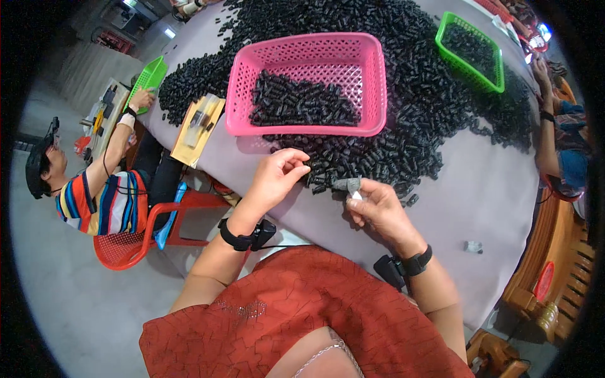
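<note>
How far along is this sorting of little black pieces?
Done: the pink plastic basket holds a shallow layer of small black tubular pieces. In hand: the right hand pinches one piece, and the left hand reaches the heap. Left: a large loose black heap covers the table.

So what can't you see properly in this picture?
Head view:
- Grey piece in the right hand: fingers hide most of it.
- Left hand fingertips: whether they pinch a black piece is too small to tell.
- Pink basket: its wall hides the bottom of the black pieces.
- Green basket: contents too small.
</note>
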Demonstrator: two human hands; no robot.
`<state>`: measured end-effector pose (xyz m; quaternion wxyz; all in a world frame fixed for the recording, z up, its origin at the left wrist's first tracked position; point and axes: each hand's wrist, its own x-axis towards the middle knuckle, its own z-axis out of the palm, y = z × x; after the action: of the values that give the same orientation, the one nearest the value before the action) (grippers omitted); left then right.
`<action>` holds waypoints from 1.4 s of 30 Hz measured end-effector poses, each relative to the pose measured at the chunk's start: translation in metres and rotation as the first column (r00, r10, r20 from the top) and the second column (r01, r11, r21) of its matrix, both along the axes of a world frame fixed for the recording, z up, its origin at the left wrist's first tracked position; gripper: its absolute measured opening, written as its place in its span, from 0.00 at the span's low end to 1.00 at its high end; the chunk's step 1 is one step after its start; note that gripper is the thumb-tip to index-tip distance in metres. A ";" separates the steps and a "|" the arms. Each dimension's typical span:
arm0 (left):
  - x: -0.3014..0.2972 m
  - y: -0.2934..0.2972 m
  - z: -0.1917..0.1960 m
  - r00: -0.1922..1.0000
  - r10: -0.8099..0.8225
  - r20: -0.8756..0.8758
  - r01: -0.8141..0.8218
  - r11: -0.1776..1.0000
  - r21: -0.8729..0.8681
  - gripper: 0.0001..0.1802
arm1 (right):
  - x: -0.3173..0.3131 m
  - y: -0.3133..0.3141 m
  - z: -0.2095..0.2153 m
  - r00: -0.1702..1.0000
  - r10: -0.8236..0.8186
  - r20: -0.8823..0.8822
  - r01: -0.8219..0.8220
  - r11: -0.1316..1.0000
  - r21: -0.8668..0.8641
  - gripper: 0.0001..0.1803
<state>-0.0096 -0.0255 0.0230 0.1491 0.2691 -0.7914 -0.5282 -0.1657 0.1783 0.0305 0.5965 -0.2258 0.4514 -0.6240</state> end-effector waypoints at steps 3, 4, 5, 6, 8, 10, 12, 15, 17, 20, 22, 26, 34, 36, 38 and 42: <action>-0.001 0.008 0.013 0.993 -0.033 0.112 0.063 0.958 -0.279 0.09 | -0.001 0.002 -0.002 1.000 0.021 -0.022 -0.021 1.000 0.007 0.03; -0.001 0.008 0.013 0.993 -0.027 0.114 0.058 0.958 -0.282 0.09 | 0.000 0.002 -0.001 0.998 0.028 -0.053 -0.028 1.000 0.005 0.03; -0.001 0.007 0.012 0.991 -0.048 0.126 0.088 0.940 -0.330 0.09 | 0.000 0.001 -0.001 0.996 0.036 -0.084 -0.036 0.999 0.001 0.03; -0.001 0.007 0.012 0.988 -0.069 0.138 0.117 0.919 -0.378 0.09 | 0.001 0.002 -0.001 0.996 0.041 -0.084 -0.041 0.999 -0.005 0.03; -0.003 0.007 0.011 0.986 -0.082 0.146 0.134 0.911 -0.389 0.09 | 0.002 0.002 -0.002 0.995 0.037 -0.093 -0.034 0.999 0.026 0.03; -0.005 0.008 0.011 0.983 -0.096 0.154 0.151 0.904 -0.400 0.09 | 0.002 0.005 -0.002 0.996 0.031 -0.080 -0.030 0.999 0.021 0.09; -0.006 0.010 0.012 0.977 -0.131 0.166 0.197 0.848 -0.492 0.10 | 0.003 0.004 -0.001 0.997 0.025 -0.066 -0.023 1.000 0.020 0.15; -0.005 0.012 0.013 0.977 -0.126 0.172 0.201 0.820 -0.537 0.11 | 0.003 0.004 0.002 0.995 0.038 -0.097 -0.035 0.999 0.027 0.15; -0.007 0.010 0.012 0.976 -0.136 0.168 0.207 0.810 -0.548 0.11 | 0.002 0.004 0.003 0.992 0.052 -0.116 -0.050 0.998 0.024 0.15; -0.011 0.008 0.014 0.970 -0.166 0.176 0.238 0.775 -0.585 0.12 | 0.003 0.003 0.006 0.989 0.024 -0.147 -0.022 1.000 0.016 0.05; -0.014 0.006 0.016 0.951 -0.171 0.256 0.295 0.746 -0.597 0.11 | 0.005 0.002 0.007 0.992 0.010 -0.126 -0.009 1.000 0.008 0.05; -0.014 0.001 0.017 0.936 -0.196 0.294 0.343 0.706 -0.620 0.09 | 0.004 0.004 0.006 0.993 0.030 -0.111 -0.029 1.000 0.012 0.16; -0.013 0.010 0.026 0.972 -0.183 0.149 0.234 0.825 -0.514 0.09 | 0.003 0.004 -0.001 0.991 -0.009 -0.131 0.008 1.000 -0.005 0.13; -0.013 0.011 0.025 0.972 -0.191 0.134 0.232 0.855 -0.464 0.09 | 0.004 0.005 -0.004 0.997 -0.041 -0.065 0.040 0.999 -0.023 0.12; -0.012 0.014 0.019 0.974 -0.191 0.124 0.226 0.884 -0.410 0.08 | 0.004 0.003 -0.006 0.996 -0.058 -0.075 0.051 0.995 -0.091 0.07; -0.020 0.025 0.018 0.996 -0.083 -0.018 0.084 0.940 0.329 0.04 | 0.004 0.002 0.005 0.996 -0.090 -0.027 0.088 0.993 -0.079 0.11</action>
<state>-0.0292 -0.0008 0.0407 0.0811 0.2554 -0.7022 -0.6596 -0.1615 0.1808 0.0356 0.5520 -0.2378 0.4455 -0.6636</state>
